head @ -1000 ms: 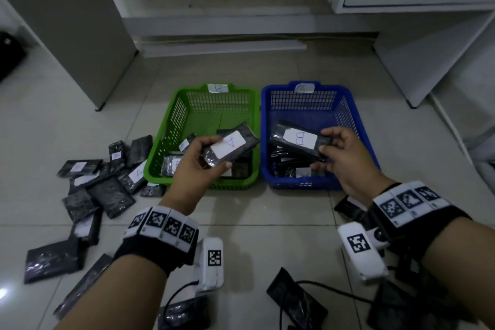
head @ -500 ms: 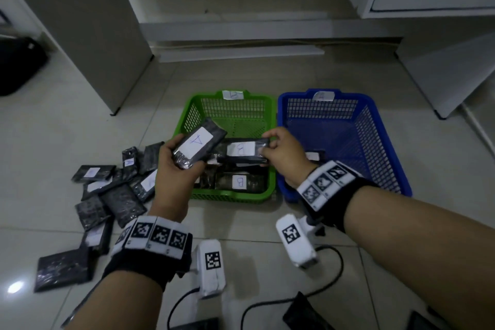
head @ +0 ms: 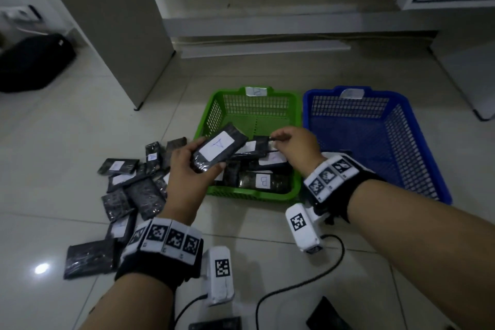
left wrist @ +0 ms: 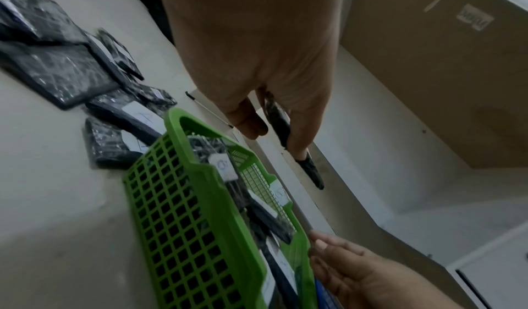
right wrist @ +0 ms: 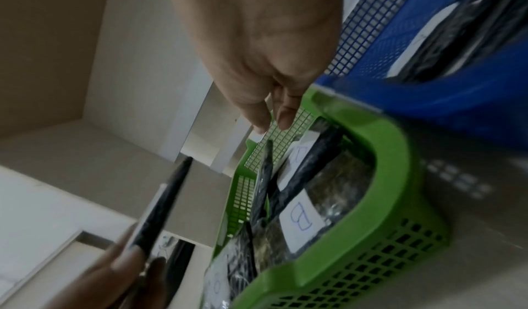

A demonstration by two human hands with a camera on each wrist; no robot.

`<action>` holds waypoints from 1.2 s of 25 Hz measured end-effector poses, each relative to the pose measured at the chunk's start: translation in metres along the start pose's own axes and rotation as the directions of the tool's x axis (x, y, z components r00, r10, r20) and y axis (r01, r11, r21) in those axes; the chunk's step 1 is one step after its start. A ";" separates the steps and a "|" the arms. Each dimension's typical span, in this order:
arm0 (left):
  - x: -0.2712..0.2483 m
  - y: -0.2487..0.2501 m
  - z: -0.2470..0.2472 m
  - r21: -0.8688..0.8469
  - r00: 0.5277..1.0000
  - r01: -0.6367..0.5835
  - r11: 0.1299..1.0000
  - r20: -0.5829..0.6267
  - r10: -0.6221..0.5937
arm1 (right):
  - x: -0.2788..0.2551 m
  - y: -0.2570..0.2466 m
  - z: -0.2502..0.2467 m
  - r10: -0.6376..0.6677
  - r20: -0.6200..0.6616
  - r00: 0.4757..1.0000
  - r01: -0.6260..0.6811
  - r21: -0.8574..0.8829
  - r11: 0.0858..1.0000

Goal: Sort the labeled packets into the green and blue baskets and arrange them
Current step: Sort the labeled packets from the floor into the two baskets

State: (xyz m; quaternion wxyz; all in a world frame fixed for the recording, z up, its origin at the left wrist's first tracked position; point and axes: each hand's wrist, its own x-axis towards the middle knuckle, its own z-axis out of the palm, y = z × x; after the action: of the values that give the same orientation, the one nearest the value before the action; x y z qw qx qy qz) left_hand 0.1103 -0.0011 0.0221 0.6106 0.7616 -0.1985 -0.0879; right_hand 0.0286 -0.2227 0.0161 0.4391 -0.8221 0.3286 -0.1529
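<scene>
Left hand (head: 187,169) is gripping a packet marked A (head: 218,151), holding it just over the near-left corner of the green basket (head: 254,197); right hand (head: 297,146), reaching across beside it, is hovering with relaxed fingers over the B packets (head: 263,181) lying below, and I cannot tell whether it is pinching one. I am judging that the A packet belongs in the blue basket (head: 417,147) to my right, so I should be carrying it flat, label up, past my right wrist.
</scene>
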 end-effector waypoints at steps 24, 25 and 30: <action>-0.076 0.025 0.231 0.465 0.781 -0.591 0.659 0.533 0.325 | -0.216 0.220 -0.191 0.090 -0.090 0.992 -0.123 -0.478 0.870; -0.098 0.032 0.234 0.407 0.744 -0.648 0.644 0.519 0.421 | -0.218 0.222 -0.194 0.098 -0.081 0.992 -0.125 -0.502 0.856; -0.175 0.024 0.275 0.253 0.568 -0.675 0.693 0.778 0.269 | -0.226 0.225 -0.213 0.139 -0.112 0.984 -0.177 -0.515 0.839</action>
State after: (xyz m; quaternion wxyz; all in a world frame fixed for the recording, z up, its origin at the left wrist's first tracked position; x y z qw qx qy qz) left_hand -0.1558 -0.1795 -0.0397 0.2570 0.7203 -0.6308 -0.1309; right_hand -0.3445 -0.2919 -0.0396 0.1984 -0.8746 0.4395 -0.0500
